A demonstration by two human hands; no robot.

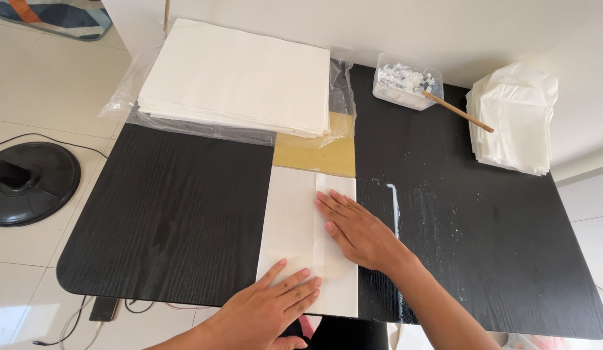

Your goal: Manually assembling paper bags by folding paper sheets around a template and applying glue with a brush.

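A folded sheet of white paper (291, 214) lies on a black wooden table (178, 214), partly over a tan board (314, 155). My right hand (356, 230) lies flat, fingers together, pressing on the folded flap along the sheet's right side. At the sheet's near edge my left hand (272, 304) rests palm down with its fingers spread on the paper. Neither hand holds anything.
A thick stack of white sheets (240, 74) on clear plastic sits at the back left. A clear tub of white paste (405, 81) with a wooden stick (457, 111) stands at the back. Folded paper pieces (512, 116) are piled back right. White paste smears (394, 201) mark the table. A fan base (29, 181) stands on the floor.
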